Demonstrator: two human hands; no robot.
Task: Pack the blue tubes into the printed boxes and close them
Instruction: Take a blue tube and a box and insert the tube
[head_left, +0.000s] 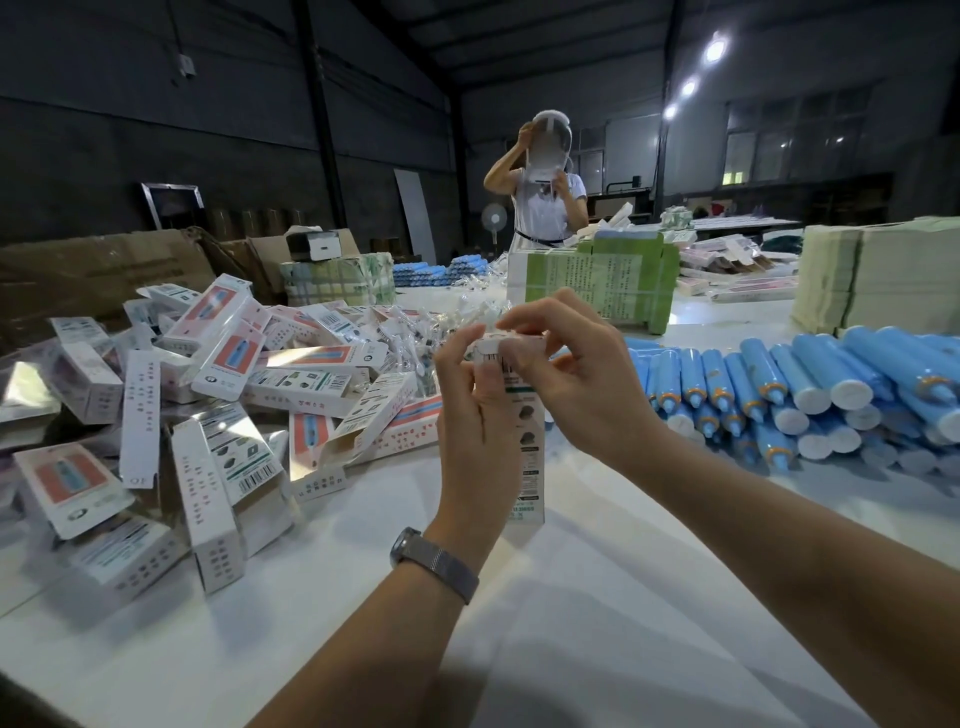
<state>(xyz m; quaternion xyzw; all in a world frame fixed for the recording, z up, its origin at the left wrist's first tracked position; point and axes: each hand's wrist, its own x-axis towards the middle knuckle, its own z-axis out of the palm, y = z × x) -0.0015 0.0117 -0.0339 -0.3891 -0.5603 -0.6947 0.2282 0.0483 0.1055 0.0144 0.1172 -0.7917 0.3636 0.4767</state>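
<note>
A printed white box stands upright on the white table in front of me. My left hand grips its upper part from the left. My right hand curls over the top, its fingers pinching the top flap. Whether a tube is inside is hidden. A heap of blue tubes with white caps lies to the right. Several printed boxes are piled to the left, some with open ends.
A person stands across the table. Between us sit a green-printed bundle of flat cartons and small clear packets. A pale stack rises at the right; brown cartons stand at the left. More tubes lie far back.
</note>
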